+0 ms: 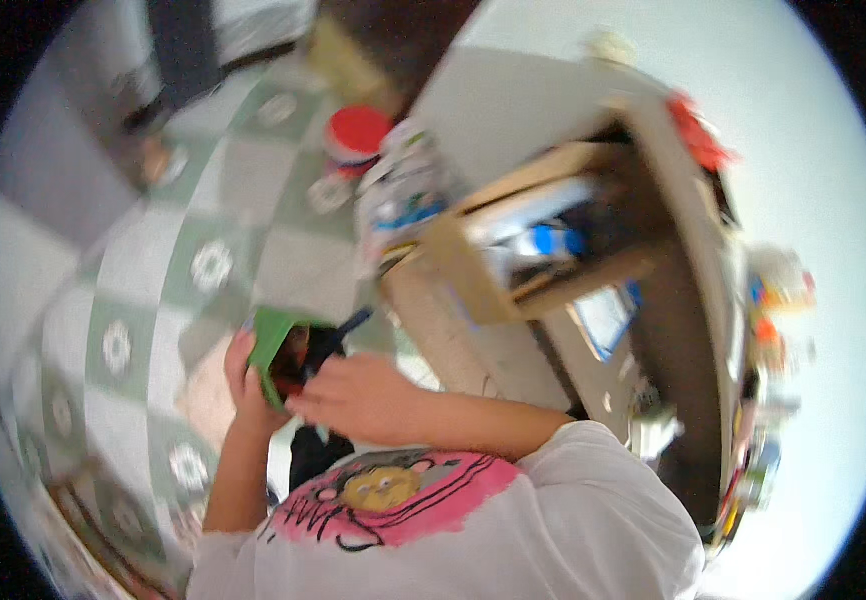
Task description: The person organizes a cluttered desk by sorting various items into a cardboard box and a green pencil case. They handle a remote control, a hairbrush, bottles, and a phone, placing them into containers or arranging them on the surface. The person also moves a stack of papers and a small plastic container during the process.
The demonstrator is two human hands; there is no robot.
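In front of my body, my left hand (249, 388) is closed round the side of a green open-topped container (271, 338), tilted so that its dark inside shows. A dark, narrow, stick-like thing (355, 321) pokes out of the opening to the upper right. My right hand (361, 400) is at the near right edge of the opening, its fingers curled and pressed together against the dark contents. Motion blur and the hand itself hide what those fingers pinch. What lies inside the container is too dark to name.
Right of my hands stands an open wooden cabinet (693, 250) with a cardboard box (468, 265) and a blue-topped item (556, 240). Beyond are a plastic bag (405, 190) and a red-lidded tub (358, 132) on the checkered tile floor (168, 330). Several small items line the wall side.
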